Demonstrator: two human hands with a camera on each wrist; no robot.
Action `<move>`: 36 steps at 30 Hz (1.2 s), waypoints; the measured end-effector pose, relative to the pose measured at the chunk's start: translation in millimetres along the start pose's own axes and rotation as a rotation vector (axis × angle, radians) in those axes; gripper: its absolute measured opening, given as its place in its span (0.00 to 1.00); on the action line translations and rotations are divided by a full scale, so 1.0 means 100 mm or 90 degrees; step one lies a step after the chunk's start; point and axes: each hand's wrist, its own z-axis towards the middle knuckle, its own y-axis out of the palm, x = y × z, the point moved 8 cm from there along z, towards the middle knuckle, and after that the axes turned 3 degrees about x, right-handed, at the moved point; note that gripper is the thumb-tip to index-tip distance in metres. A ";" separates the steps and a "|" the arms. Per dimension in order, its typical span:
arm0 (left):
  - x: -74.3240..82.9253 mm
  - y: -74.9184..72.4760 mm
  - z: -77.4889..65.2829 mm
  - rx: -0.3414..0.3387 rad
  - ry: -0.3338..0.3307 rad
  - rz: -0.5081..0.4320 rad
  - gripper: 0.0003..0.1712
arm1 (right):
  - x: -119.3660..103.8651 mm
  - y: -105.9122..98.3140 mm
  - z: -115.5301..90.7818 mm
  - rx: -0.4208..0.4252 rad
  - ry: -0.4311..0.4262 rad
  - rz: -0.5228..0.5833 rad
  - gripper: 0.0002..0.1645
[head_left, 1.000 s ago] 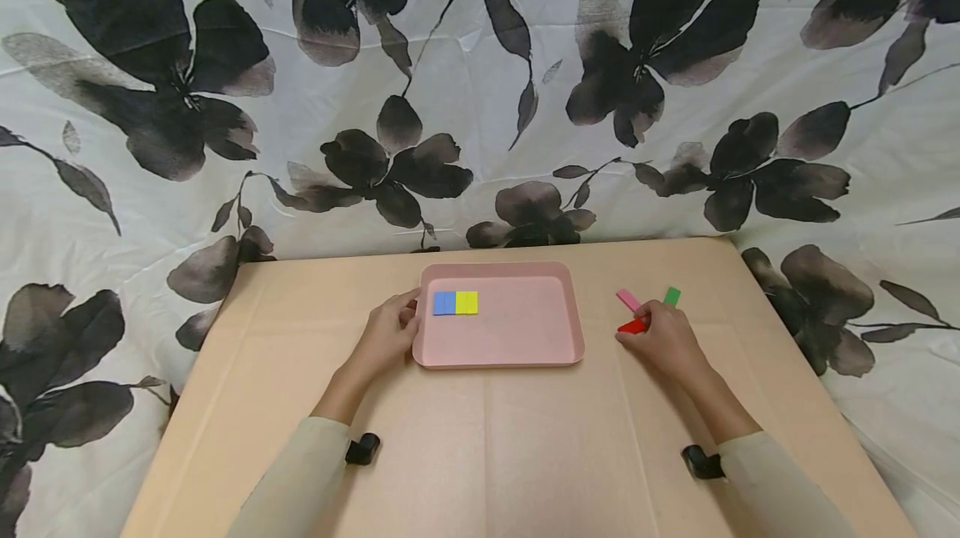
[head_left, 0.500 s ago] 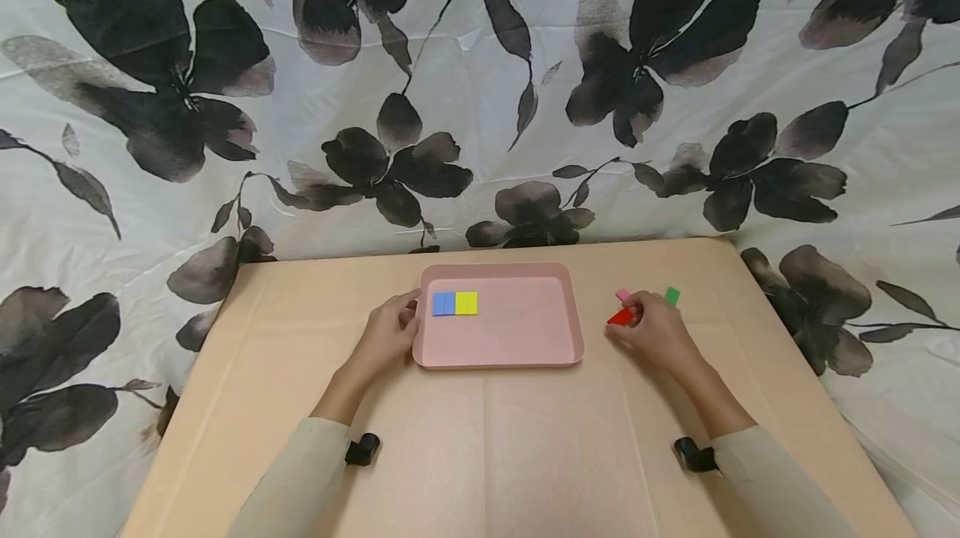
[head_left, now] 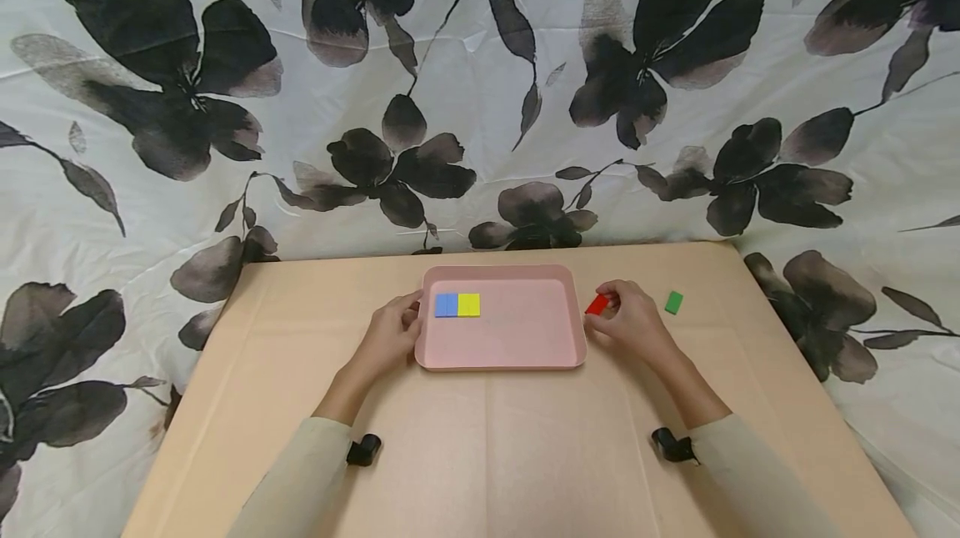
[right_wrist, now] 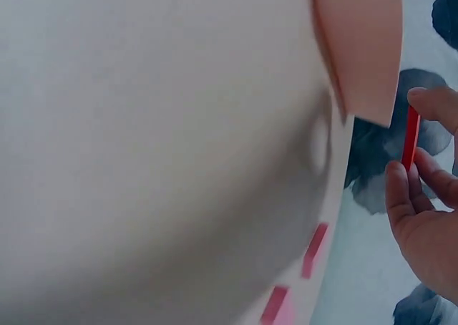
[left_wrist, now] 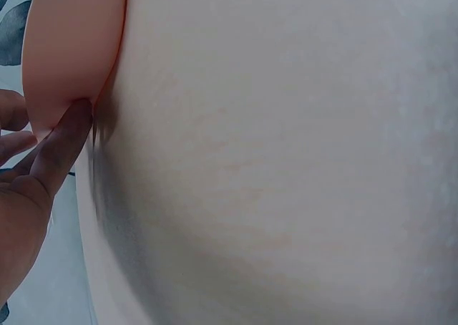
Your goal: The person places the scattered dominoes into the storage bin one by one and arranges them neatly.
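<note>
My right hand (head_left: pixel 630 317) pinches a thin red tile (head_left: pixel 597 304) between thumb and fingertips, just right of the pink tray (head_left: pixel 517 361). In the right wrist view the tile stands edge-on in the fingers. My left hand (head_left: pixel 388 334) holds the tray's left end; its thumb (left_wrist: pixel 68 135) presses on the tray wall in the left wrist view. Inside the tray, at its upper left, blue tiles (head_left: pixel 446 305) lie side by side with yellow tiles (head_left: pixel 468 305).
A green tile (head_left: pixel 674 303) lies on the table (head_left: pixel 480 455) right of my right hand. Two pink tiles (right_wrist: pixel 315 250) show on the table in the right wrist view; in the head view the right hand hides them. A floral cloth (head_left: pixel 525 87) hangs behind the table.
My right hand has moved left with the red tile, away from the green tile and up to the tray's right side. The left hand has stayed at the tray.
</note>
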 end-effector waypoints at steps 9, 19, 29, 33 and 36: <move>-0.01 0.00 0.01 0.002 -0.007 0.000 0.31 | -0.36 0.22 0.16 -0.030 -0.034 0.031 0.30; 0.01 0.00 0.04 0.004 0.003 0.007 0.30 | -0.69 0.52 0.33 -0.075 -0.098 0.033 0.30; 0.00 0.02 0.06 0.004 -0.006 0.013 0.31 | -0.89 0.75 0.47 -0.085 -0.121 -0.019 0.30; 0.00 0.02 0.07 0.005 -0.006 0.013 0.31 | -0.97 0.81 0.53 -0.081 -0.148 -0.077 0.28; 0.01 0.02 0.07 0.004 -0.005 0.009 0.31 | -1.01 0.88 0.57 -0.103 -0.147 -0.097 0.29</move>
